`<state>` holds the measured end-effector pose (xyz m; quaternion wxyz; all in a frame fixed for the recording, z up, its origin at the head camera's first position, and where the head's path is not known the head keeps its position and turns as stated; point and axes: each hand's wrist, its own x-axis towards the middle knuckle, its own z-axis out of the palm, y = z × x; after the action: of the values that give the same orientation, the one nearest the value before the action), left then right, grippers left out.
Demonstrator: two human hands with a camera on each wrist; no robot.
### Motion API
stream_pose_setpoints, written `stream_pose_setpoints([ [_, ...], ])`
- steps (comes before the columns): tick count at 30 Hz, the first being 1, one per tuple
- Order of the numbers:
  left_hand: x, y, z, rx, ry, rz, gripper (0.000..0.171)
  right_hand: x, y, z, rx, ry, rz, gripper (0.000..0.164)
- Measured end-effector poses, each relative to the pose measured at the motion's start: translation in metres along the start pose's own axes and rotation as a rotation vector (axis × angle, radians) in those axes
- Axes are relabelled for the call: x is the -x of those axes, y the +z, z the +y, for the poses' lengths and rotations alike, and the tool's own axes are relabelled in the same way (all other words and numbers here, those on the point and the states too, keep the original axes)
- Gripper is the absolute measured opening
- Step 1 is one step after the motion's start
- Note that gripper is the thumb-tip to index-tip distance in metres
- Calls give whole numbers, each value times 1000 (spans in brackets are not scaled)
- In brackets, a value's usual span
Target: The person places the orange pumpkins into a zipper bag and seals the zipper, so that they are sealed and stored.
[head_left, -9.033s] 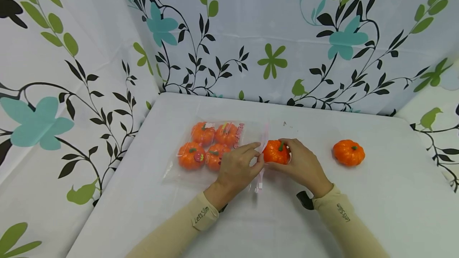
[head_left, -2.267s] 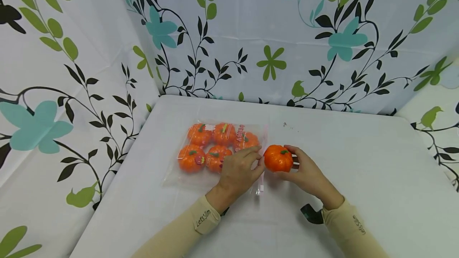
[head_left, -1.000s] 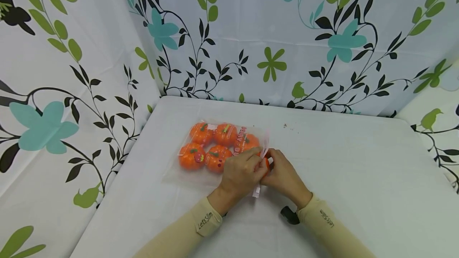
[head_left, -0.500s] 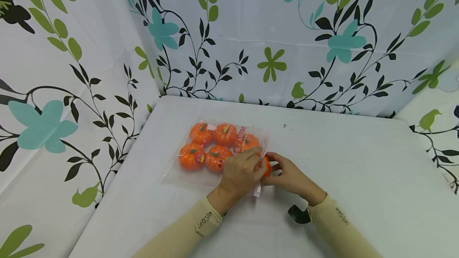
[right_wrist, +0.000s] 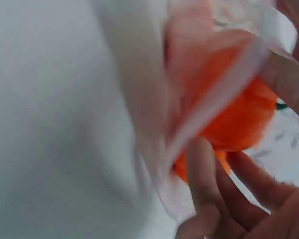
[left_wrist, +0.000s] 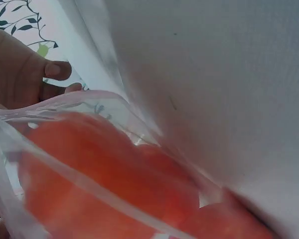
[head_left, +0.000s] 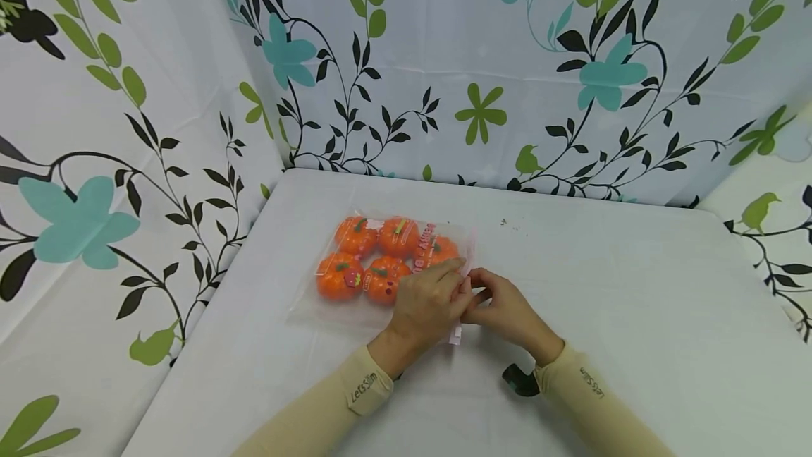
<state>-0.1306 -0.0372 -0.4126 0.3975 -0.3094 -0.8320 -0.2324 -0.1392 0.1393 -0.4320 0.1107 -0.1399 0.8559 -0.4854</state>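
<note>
Several orange toy pumpkins with green stems lie inside a clear zip bag with pink print. My left hand pinches the bag's pink-edged mouth and lies over its right part. My right hand is at the same mouth with bent fingers. In the right wrist view its fingers grip another orange pumpkin at the opening. The left wrist view shows that pumpkin behind the clear film. In the head view both hands hide it.
The bag lies on a white-covered table. A patterned curtain with leaves and flowers hangs behind and at the sides. A black wrist camera sits by my right wrist.
The loose pumpkin at the right was picked up and brought to the bag; another one went in earlier. Over the last half second my right hand has moved left, and the pumpkin is no longer visible from above.
</note>
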Motion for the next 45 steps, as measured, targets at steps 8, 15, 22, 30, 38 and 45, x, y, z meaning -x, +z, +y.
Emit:
stream_pose_setpoints([
  [8, 1, 3, 1, 13, 12, 24, 7, -6, 16, 1, 79, 61, 99, 61],
  [15, 4, 4, 0, 15, 8, -1, 6, -5, 8, 12, -18, -19, 3, 41],
  [22, 4, 3, 0, -7, 15, -13, 8, -6, 5, 18, -25, -99, -53, 20],
  [30, 5, 5, 1, -34, 15, -8, 5, -10, 14, 14, 65, -44, 67, 19],
  [38, 7, 11, -3, -32, 22, 6, 4, -16, 21, 14, 142, -14, 116, 17],
  [45, 11, 15, -7, -46, 22, -42, 10, -8, 11, 18, 105, -9, 55, 23],
])
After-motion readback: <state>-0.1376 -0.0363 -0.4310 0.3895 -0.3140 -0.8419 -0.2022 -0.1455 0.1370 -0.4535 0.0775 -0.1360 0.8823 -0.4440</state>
